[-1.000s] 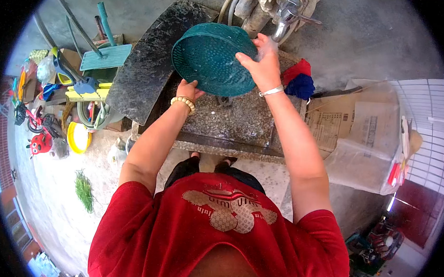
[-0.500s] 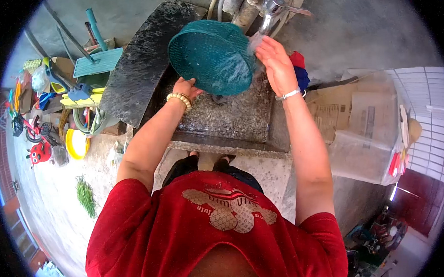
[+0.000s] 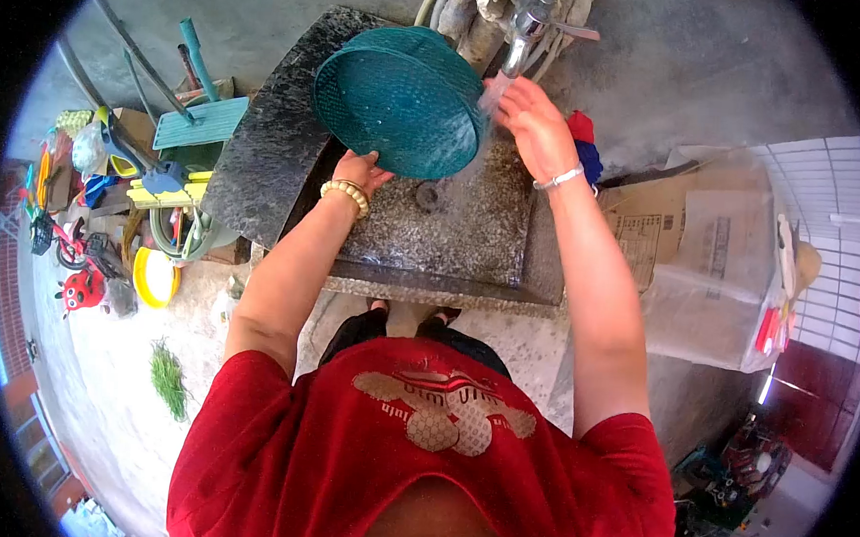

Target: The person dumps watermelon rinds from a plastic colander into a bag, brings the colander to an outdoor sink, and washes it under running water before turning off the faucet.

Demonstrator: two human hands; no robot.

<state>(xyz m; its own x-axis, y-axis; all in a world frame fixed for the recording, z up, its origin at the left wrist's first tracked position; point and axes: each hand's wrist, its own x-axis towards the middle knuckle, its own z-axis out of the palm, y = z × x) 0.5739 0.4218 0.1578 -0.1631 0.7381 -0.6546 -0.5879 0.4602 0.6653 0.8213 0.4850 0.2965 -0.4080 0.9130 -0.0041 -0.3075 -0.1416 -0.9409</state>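
A round teal plastic basket (image 3: 399,104) is held tilted over the stone sink (image 3: 441,235), its hollow side facing me. My left hand (image 3: 362,171), with a beaded bracelet, grips the basket's near rim; the thumb shows and the other fingers are partly hidden. My right hand (image 3: 537,129) holds nothing, its fingers stretched out beside the running water (image 3: 496,91) under the metal faucet (image 3: 529,28). Between that hand and the basket's right edge falls the water. The sink's drain (image 3: 427,196) shows below the basket.
A dark stone slab (image 3: 272,146) borders the sink on the left. To the right lie flattened cardboard (image 3: 681,241) and a red and blue cloth (image 3: 583,146). A yellow basin (image 3: 155,278) and green stalks (image 3: 167,380) are on the floor at left.
The basket has shifted a little to the left, away from the stream, and the drain has come into sight. Water no longer splashes across its side. My right hand stays by the faucet.
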